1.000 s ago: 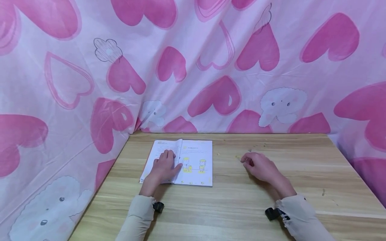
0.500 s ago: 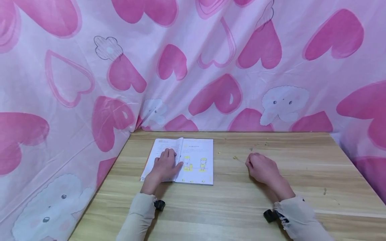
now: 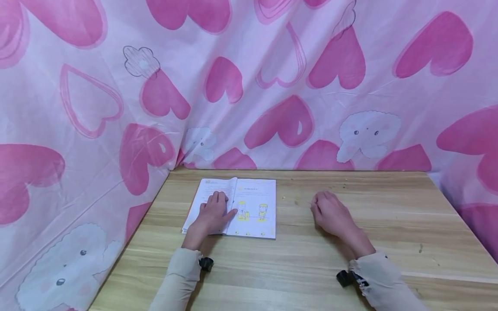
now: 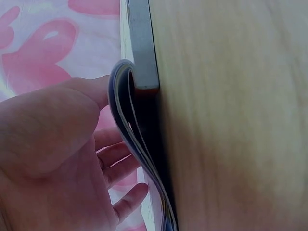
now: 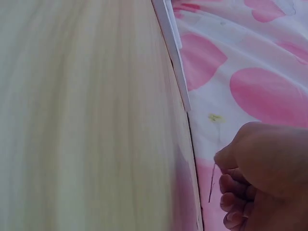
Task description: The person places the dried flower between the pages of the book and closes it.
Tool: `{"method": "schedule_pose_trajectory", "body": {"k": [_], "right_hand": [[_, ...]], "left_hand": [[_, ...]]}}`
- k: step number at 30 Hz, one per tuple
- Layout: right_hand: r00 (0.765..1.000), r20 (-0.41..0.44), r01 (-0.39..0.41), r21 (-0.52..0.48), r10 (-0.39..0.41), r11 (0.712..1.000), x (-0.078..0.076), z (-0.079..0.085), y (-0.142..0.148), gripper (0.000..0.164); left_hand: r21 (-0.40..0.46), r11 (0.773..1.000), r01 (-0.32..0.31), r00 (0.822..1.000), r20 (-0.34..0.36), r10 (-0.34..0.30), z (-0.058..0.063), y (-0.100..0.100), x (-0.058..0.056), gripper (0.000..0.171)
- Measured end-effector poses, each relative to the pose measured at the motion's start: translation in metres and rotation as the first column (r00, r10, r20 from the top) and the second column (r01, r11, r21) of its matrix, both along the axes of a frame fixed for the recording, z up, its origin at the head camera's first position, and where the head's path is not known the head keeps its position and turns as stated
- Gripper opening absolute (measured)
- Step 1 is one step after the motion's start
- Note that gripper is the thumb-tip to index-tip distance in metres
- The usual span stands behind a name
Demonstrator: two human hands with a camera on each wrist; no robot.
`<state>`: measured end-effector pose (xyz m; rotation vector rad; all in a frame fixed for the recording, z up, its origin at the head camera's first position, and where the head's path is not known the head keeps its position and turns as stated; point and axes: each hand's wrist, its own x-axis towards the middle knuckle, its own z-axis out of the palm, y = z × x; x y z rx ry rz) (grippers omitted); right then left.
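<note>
An open book [image 3: 254, 224] lies on the wooden table, with printed text on the left page and yellow cartoon figures on the right. My left hand [image 3: 212, 214] rests on the left page and the fold, fingers spread. From the left wrist, the left hand [image 4: 57, 139] shows beside the curved page edges [image 4: 120, 96]. Right of the book, my right hand [image 3: 332, 216] pinches a small dried flower sprig between thumb and forefinger. The right wrist view shows its yellow flower head [image 5: 215, 117] above the right hand [image 5: 269, 173] and the thin stem poking out below.
Small dried bits [image 3: 344, 185] lie scattered at the back of the table [image 3: 272, 276], with a dark speck [image 3: 420, 248] at the right. Pink heart-patterned cloth [image 3: 272, 65] hangs behind and along both sides.
My right hand shifts slightly right, then back left and a little away from me, moving the flower sprig nearer the book. The left hand stays on the page.
</note>
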<state>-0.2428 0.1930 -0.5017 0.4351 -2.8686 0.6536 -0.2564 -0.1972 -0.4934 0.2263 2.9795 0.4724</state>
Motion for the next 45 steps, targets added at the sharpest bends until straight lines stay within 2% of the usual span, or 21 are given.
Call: {"method": "schedule_pose_trajectory", "body": {"k": [8,17,21,35,45], "right_hand": [[0.999,-0.031,-0.026,-0.095,0.023,0.995,-0.007,-0.001,-0.040,0.008],[0.993,0.096,-0.047,-0.152,0.063,0.987,-0.012,0.001,-0.093,0.007],[0.990,0.121,-0.048,-0.158,0.067,0.986,-0.015,0.000,-0.109,0.009],[0.987,0.147,-0.020,-0.262,0.061,0.965,-0.030,-0.005,-0.143,0.004],[0.975,0.221,0.056,-0.255,0.002,0.965,-0.042,-0.011,-0.158,0.004]], "left_hand": [[0.004,1.000,-0.017,1.000,0.011,0.017,0.000,0.000,0.000,0.054],[0.037,0.999,-0.015,1.000,-0.007,0.016,-0.007,-0.002,-0.002,0.054],[0.040,0.999,-0.021,1.000,-0.008,0.021,-0.012,-0.003,-0.004,0.053],[0.036,0.999,-0.014,1.000,-0.026,0.014,-0.015,-0.005,-0.006,0.053],[0.055,0.998,0.006,0.999,-0.038,-0.004,-0.011,-0.004,-0.003,0.050]]}}
